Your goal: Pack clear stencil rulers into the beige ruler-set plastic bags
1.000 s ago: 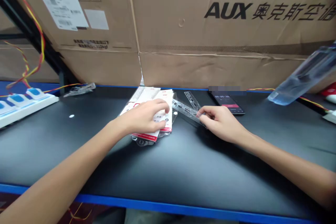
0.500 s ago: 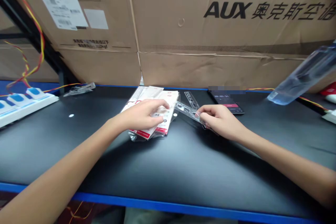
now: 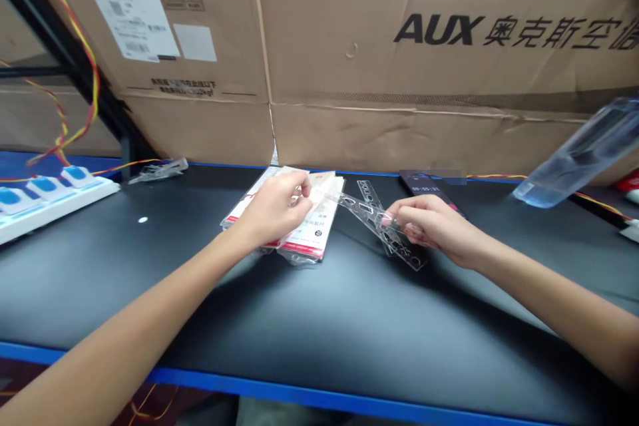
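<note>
My right hand point(image 3: 424, 223) is closed on a clear stencil ruler point(image 3: 360, 210) with cut-out shapes, held slanting above the table. Another clear stencil ruler point(image 3: 368, 192) lies flat behind it. My left hand point(image 3: 279, 206) is closed in a pinch over a pile of white and red printed packets point(image 3: 319, 229) in clear wrapping. From its fingertips a thin clear plastic bag point(image 3: 324, 190) stretches toward the ruler's left end; whether the ruler's tip is inside cannot be made out. The left hand covers part of the pile.
On the black table, a phone point(image 3: 417, 181) lies behind my right hand. A white power strip point(image 3: 60, 205) and crumpled clear plastic point(image 3: 160, 171) are at left. A transparent bottle-like container point(image 3: 574, 160) leans at right. A large cardboard box point(image 3: 329, 66) stands behind the table.
My left hand's spread fingers have closed into a pinch with clear plastic at their tips. The right hand has shifted slightly right with the ruler, whose lower end now shows. The view has tilted slightly.
</note>
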Demonstrator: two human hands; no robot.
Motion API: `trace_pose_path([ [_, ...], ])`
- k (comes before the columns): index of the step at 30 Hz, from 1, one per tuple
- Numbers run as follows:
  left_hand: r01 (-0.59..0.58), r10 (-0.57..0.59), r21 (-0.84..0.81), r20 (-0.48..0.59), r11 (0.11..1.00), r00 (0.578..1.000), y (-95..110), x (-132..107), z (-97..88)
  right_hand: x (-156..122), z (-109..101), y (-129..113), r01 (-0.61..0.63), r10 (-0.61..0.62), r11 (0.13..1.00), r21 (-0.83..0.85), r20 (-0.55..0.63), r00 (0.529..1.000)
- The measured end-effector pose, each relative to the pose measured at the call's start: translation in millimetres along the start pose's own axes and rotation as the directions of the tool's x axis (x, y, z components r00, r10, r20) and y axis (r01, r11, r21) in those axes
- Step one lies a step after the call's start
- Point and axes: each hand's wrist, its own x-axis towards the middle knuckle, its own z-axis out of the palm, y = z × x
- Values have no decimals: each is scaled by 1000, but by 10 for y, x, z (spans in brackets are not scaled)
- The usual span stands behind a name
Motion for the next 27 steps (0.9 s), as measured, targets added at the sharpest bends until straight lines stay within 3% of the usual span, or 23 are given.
trace_pose_path([
  [8, -4, 6, 62, -41, 998, 999, 7, -28, 37, -28, 36, -18, -20, 20, 1000, -20, 32, 999],
  [12, -51, 51, 80, 8, 995, 999, 64, -64, 78, -81, 73, -56, -29, 14, 985, 172, 89, 996],
  [16, -101, 99, 62, 43, 993, 994, 138, -88, 129, -158, 98, -83, -9, -93, 924, 382, 249, 964],
  [21, -141, 139, 38, 58, 989, 989, 213, -112, 154, -226, 148, -61, 81, -250, 919, 387, 410, 877],
  [24, -152, 150, 25, 68, 988, 986, 240, -133, 164, -241, 179, -30, 119, -289, 916, 384, 422, 859],
  [27, -161, 160, 7, 76, 987, 984, 256, -150, 189, -243, 210, 8, 199, -329, 916, 348, 365, 871],
])
